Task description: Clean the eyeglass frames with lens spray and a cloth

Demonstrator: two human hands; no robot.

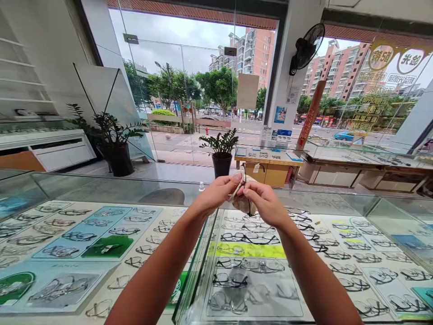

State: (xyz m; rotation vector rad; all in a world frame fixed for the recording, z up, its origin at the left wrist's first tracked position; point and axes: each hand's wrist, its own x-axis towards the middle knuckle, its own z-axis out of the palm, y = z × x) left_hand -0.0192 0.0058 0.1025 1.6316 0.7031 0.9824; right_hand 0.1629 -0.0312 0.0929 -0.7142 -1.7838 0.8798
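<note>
Both my hands are raised above a glass display counter filled with rows of eyeglasses. My left hand and my right hand meet in front of me, fingers pinched together on a pale cloth that wraps a pair of glasses. A dark part of the frame hangs just below the cloth. The cloth covers most of the glasses.
Potted plants stand behind the counter at the left and centre. A second display counter and a long glass case stand near the shop window. A wall fan hangs on the pillar.
</note>
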